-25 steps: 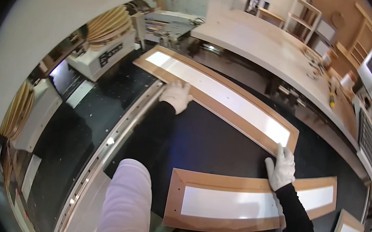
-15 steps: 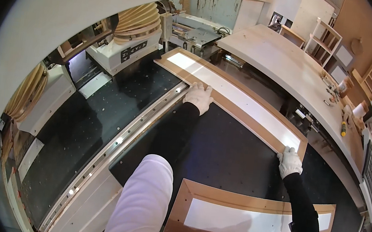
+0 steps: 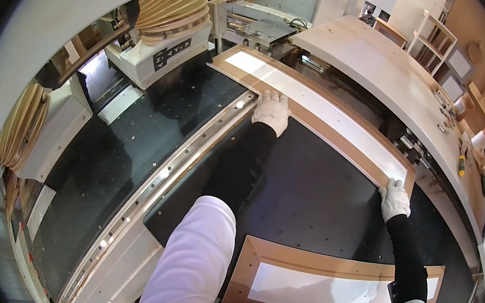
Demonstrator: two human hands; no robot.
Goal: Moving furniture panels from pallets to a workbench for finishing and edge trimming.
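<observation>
- The black machine bed was seen carrying two wood-framed white panels, apparently laid flat for support.
- The long framed panel was stretched along the bed's far edge, seemingly steadied at two points.
- A second framed panel was laid at the near edge, untouched.
- The gloved left hand was pressed open on the long panel's near rail.
- The gloved right hand was closed on its right corner.

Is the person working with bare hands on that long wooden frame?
No, both the left hand and the right hand wear white gloves as they rest on the long wooden frame.
</observation>
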